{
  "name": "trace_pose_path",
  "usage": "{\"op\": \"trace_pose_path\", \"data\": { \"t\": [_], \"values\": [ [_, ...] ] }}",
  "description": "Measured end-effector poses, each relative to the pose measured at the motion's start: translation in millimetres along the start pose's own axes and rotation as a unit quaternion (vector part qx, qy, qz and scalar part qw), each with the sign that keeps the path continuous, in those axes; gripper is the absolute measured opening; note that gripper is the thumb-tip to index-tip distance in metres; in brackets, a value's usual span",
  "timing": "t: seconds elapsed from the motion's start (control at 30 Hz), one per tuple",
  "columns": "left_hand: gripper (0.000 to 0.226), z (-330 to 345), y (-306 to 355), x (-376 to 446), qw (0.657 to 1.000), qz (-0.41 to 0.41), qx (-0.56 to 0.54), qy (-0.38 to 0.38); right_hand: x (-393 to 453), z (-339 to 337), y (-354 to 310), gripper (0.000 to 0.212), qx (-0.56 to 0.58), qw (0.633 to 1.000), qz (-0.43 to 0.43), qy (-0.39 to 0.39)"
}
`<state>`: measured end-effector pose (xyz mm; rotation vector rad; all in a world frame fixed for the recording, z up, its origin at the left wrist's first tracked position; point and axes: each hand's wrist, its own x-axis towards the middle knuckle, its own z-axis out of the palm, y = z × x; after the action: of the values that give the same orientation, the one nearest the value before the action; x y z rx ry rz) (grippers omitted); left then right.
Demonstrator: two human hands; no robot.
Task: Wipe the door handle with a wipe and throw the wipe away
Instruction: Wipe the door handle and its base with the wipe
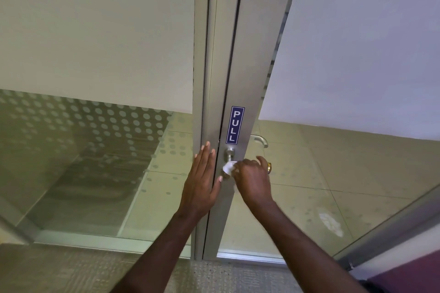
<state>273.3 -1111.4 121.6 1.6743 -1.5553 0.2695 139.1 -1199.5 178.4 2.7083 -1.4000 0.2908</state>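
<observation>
Your door handle [230,154] sits on the grey metal door frame [247,78], just below the blue PULL sign [235,125]. You see its round base and neck coming out of the metal toward you; the lever part runs off to your right and is hidden under the wipe [229,167] and your right hand [253,182], so you cannot tell exactly how its long axis lies. Your right hand is clenched around the white wipe, pressing it on the handle, with a gold ring [269,167] showing on one finger. Your left hand [203,181] is released and flat, fingers straight and pointing up, palm resting on the neighbouring metal post [202,78] just left of the dark gap between post and door. A second handle [259,139] shows through the glass on the far side of the door, its lever running to the right and curving at the end. The glass panels [95,150] on both sides are frosted white above and clear lower down, with a pattern of pale dots on the left. Through the clear part you see a pale tiled floor [309,173]; on your side, at the bottom, lies speckled grey carpet [71,269], and a purple patch at the lower right.
</observation>
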Motion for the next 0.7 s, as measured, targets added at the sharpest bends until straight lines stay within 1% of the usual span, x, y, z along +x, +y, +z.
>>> {"op": "trace_pose_path", "data": {
  "t": [0.03,0.07,0.1,0.13,0.23,0.3,0.33,0.4,0.43,0.53,0.6,0.7],
  "values": [
    [0.078,-0.4,-1.5,-0.6,1.0,0.001,-0.001,0.001,-3.7,1.8,7.7,0.017,-0.019,1.0,-0.004,0.005],
    [0.077,-0.6,-2.9,-0.9,1.0,0.001,-0.002,0.001,-3.9,1.1,11.0,0.016,-0.024,1.0,-0.002,0.013],
    [0.077,-0.6,-3.5,-1.1,1.0,0.001,-0.002,0.0,-1.2,-0.6,9.5,0.011,-0.022,0.999,-0.006,0.025],
    [0.077,0.1,-3.3,-0.9,1.0,-0.001,-0.003,-0.002,3.8,-3.5,2.4,0.008,-0.013,1.0,-0.005,0.02],
    [0.074,5.5,1.6,0.0,1.0,-0.014,-0.012,-0.015,23.5,-9.7,-24.3,0.013,0.007,1.0,0.016,0.008],
    [0.072,9.6,5.8,0.4,0.999,-0.02,-0.014,-0.022,29.7,-10.5,-27.0,0.021,0.051,0.998,0.048,-0.001],
    [0.072,11.5,7.1,0.4,0.999,-0.019,-0.013,-0.024,27.4,-9.6,-23.1,0.02,0.054,0.998,0.044,-0.008],
    [0.073,13.7,8.3,0.5,1.0,-0.008,-0.013,-0.024,14.2,-5.8,-9.5,0.013,0.011,1.0,0.002,-0.007],
    [0.073,13.8,8.4,0.8,1.0,-0.004,-0.014,-0.025,8.3,-4.0,-1.4,0.014,-0.012,1.0,-0.013,0.001],
    [0.071,12.9,8.0,3.8,1.0,-0.008,-0.017,-0.024,4.9,-3.0,11.2,0.013,-0.042,0.999,-0.018,-0.012],
    [0.07,11.6,8.7,4.3,0.999,-0.019,-0.023,-0.027,12.3,-4.8,0.8,0.014,-0.03,0.999,-0.021,-0.007],
    [0.069,10.4,9.4,5.2,0.999,-0.025,-0.027,-0.027,23.5,-2.5,-17.3,0.024,0.037,0.999,0.025,0.014]
  ]
}}
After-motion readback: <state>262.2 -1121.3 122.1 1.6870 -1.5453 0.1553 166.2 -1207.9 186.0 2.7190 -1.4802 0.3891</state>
